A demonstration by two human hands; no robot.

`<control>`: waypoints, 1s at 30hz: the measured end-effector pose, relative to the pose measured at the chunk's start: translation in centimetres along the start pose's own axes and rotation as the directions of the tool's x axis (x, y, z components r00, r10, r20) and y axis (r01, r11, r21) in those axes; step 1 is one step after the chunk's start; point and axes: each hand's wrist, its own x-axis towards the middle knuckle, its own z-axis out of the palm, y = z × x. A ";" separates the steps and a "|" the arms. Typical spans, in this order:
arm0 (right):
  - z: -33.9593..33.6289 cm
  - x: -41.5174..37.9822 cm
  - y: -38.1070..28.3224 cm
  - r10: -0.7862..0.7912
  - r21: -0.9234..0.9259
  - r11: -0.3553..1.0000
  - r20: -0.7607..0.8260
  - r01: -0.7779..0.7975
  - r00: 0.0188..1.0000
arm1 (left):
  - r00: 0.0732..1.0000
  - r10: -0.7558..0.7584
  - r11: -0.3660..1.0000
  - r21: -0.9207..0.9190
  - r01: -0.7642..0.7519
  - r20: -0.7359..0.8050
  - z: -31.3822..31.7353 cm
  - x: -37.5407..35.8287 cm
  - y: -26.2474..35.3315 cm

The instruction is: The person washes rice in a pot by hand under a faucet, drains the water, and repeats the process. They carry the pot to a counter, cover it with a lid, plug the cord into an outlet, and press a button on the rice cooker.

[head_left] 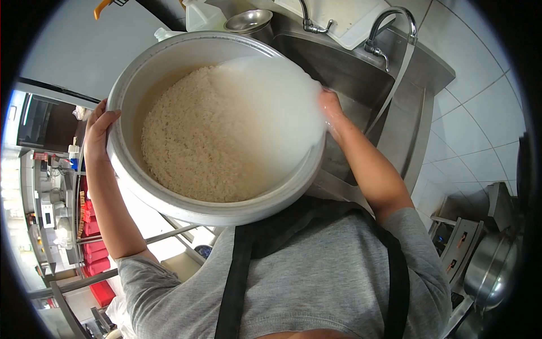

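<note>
A large metal pot (217,213) tilts to the right over the sink's near side. Wet rice (186,141) lies bared on its left, and cloudy white water (276,107) fills the right side up to the rim. My left hand (101,127) is closed on the pot's left rim, thumb over the edge. At the right rim, where the water reaches the lip, my wet right hand (332,110) is closed on the pot; its fingertips are partly hidden behind the water and rim.
Beneath the right rim is a steel sink (353,73). A curved faucet (395,14) with a pale hose (395,85) hangs into it; another faucet (309,22) stands farther back. Behind the pot are a steel bowl (248,21) and a white jug (203,16). Red bins (95,248) sit at left.
</note>
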 end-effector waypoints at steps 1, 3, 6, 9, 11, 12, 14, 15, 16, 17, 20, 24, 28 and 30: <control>0.0 -0.3 -0.2 0.008 0.006 1.000 0.007 -0.008 1.000 | 1.000 0.002 1.000 0.005 -0.002 0.018 -0.2 0.2 -0.1; -0.2 0.2 0.3 0.009 0.008 1.000 0.021 -0.009 1.000 | 0.998 0.007 1.000 0.016 -0.007 0.056 -0.7 0.8 -0.3; -0.7 1.6 1.6 0.009 0.002 1.000 0.027 -0.009 1.000 | 0.998 0.000 1.000 0.019 -0.001 0.060 -0.4 0.9 0.0; -0.9 1.6 1.7 0.026 0.001 1.000 0.023 -0.026 0.999 | 0.997 0.007 1.000 0.020 -0.009 0.079 -0.4 1.0 0.0; -1.4 3.2 3.1 0.003 -0.016 1.000 0.047 -0.002 0.999 | 0.997 0.009 0.999 0.040 -0.012 0.081 -0.3 0.9 0.2; -1.3 2.6 2.7 0.017 -0.023 1.000 0.037 -0.016 0.999 | 0.997 0.010 0.999 0.050 -0.014 0.082 -0.3 0.9 0.3; -0.7 0.6 1.0 0.042 -0.037 0.998 0.018 -0.042 0.999 | 0.996 0.017 0.999 0.028 -0.019 0.085 -0.2 0.9 0.3; -1.0 1.1 1.4 0.036 -0.018 0.999 0.038 -0.035 0.999 | 0.996 0.020 1.000 0.017 -0.022 0.087 -0.1 0.9 0.3; -1.3 1.8 2.1 0.029 0.000 1.000 0.058 -0.029 0.998 | 0.996 0.020 1.000 0.018 -0.021 0.088 -0.1 0.9 0.4; -1.6 2.5 2.8 0.021 0.018 1.000 0.078 -0.022 0.997 | 0.996 0.020 1.000 0.018 -0.021 0.090 -0.1 0.9 0.5; -1.4 1.2 1.9 0.055 0.016 0.998 0.054 -0.056 0.997 | 0.995 0.022 1.000 -0.002 -0.022 0.097 -0.1 1.0 0.4; -1.3 1.9 2.4 0.065 0.000 0.998 0.008 -0.065 0.998 | 0.991 0.025 1.000 -0.006 -0.024 0.133 0.1 1.0 0.7; -1.3 1.6 2.3 0.057 -0.030 0.998 0.018 -0.056 0.998 | 0.994 0.021 0.999 0.025 -0.024 0.110 0.3 1.0 0.9; -1.4 1.6 2.2 0.040 -0.035 0.999 0.030 -0.039 0.999 | 0.990 0.012 1.000 0.009 -0.013 0.139 0.3 1.2 0.9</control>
